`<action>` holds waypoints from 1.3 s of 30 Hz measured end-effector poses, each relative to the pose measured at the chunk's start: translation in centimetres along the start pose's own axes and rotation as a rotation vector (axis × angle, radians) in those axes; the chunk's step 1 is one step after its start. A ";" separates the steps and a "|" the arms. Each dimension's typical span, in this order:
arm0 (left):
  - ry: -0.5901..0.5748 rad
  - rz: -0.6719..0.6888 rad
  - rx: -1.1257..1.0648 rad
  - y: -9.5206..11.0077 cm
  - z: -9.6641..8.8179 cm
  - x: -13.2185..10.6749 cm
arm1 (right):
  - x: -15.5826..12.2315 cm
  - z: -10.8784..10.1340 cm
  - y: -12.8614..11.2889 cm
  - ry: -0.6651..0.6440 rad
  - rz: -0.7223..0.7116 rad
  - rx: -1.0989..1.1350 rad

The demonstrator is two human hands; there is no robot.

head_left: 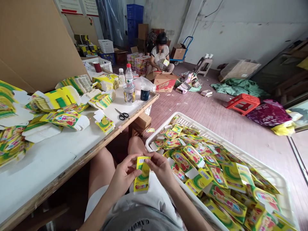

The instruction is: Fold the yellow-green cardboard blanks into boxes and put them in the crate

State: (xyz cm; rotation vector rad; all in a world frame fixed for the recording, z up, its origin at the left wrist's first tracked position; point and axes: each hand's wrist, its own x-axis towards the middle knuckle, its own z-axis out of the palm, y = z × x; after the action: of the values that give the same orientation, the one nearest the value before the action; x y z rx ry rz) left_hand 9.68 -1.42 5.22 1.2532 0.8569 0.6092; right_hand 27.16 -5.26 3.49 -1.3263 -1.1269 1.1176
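Observation:
A small yellow and green printed carton (pixel 143 176) is held upright over my lap. My left hand (pixel 126 171) grips its left side, thumb across the front face. At its top right corner my right hand (pixel 158 163) is closed, with the thumb near the top edge by the barcode. Fingertips behind the carton are hidden. To my right stands a white plastic basket (pixel 154 146) heaped with similar cartons (pixel 192 155). Left of me, a white table (pixel 79 147) bears flattened and part-folded cartons (pixel 66 119).
Black scissors (pixel 122 115), a clear jar (pixel 129 94), a dark mug (pixel 144 94) and bottles (pixel 129 73) stand near the table's corner. A person (pixel 160 56) sits behind an open cardboard box (pixel 165 82). A red stool (pixel 243 103) is on the floor at right.

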 end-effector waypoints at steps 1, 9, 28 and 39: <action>0.020 0.020 0.034 -0.2 0.2 0.0 | 0.0 0.2 0.1 0.017 -0.012 -0.021; 0.131 0.233 0.284 -1.9 0.1 1.0 | 1.9 -5.0 -0.5 0.155 -0.092 -0.474; 0.604 0.434 1.022 -1.9 -15.0 9.0 | 0.2 -4.1 4.6 0.347 -0.178 -0.824; 0.622 0.421 1.137 -1.1 -15.6 10.2 | 0.5 2.2 2.3 0.152 -0.246 -0.522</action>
State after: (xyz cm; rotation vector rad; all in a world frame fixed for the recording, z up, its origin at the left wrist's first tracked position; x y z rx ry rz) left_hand 2.42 15.16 0.63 2.3700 1.5834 0.9122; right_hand 25.17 -4.58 1.10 -1.5811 -1.4805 0.5472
